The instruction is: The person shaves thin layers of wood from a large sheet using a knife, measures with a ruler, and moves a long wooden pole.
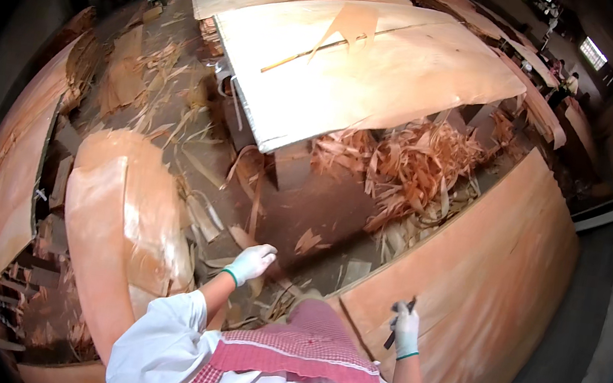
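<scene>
My left hand (251,262), in a white glove with a green cuff, is raised in front of me above the littered floor. Its fingers are curled together, and whatever they may hold is hidden. My right hand (405,333), gloved the same way, grips a dark, narrow knife-like tool (389,340). That hand is over the near left part of a large wood veneer sheet (478,279) on my right. Ahead stands a stack topped by a pale veneer sheet (411,67), with a thin yellowish stick (279,63) and a torn veneer piece (352,23) on it.
Curled veneer scraps (423,163) heap up under the stack ahead. Bent veneer sheets (104,206) lie at my left, with another veneer stack (24,152) beyond. Loose strips litter the floor (197,153). More veneer piles and people (570,84) show in the far right.
</scene>
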The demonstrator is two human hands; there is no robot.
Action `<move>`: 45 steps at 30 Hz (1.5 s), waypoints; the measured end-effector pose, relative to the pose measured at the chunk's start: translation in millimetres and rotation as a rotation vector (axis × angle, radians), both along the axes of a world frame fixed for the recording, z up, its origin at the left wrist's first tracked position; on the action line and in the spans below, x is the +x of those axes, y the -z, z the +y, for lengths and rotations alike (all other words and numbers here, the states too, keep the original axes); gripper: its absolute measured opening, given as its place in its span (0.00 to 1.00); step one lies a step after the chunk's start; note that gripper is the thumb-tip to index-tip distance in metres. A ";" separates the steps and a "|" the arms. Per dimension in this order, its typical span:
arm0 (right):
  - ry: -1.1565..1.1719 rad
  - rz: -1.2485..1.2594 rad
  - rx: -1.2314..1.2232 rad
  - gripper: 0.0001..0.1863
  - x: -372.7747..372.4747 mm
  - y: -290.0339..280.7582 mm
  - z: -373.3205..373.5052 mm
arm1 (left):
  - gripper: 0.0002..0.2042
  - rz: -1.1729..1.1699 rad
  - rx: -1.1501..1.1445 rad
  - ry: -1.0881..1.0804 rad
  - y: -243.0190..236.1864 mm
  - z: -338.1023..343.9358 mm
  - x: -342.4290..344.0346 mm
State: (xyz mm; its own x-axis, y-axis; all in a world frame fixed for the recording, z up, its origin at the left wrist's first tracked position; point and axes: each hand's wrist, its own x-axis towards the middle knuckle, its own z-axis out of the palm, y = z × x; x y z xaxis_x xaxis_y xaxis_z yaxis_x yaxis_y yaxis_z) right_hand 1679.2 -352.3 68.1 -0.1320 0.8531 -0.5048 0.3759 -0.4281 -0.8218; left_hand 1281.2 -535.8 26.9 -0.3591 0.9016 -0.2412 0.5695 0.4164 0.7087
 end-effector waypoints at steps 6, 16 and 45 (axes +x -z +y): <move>-0.096 0.025 -0.079 0.11 -61.0 44.0 132.8 | 0.15 0.045 0.157 -0.017 -13.8 98.1 -88.7; -0.853 -0.570 0.657 0.15 -236.3 -44.5 356.0 | 0.11 0.130 0.297 -0.206 -30.6 218.8 -175.2; -1.893 -0.430 0.858 0.11 -478.6 -56.3 615.4 | 0.13 0.402 0.153 -1.274 -35.1 416.9 -85.3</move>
State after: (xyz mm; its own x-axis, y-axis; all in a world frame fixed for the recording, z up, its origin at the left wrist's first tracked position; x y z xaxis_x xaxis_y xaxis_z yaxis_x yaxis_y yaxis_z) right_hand 1200.5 263.1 124.4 -0.9087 -0.1647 -0.3837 -0.0347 0.9455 -0.3236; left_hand 1195.8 -118.9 62.1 -0.9832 -0.1029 0.1509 0.0256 0.7404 0.6717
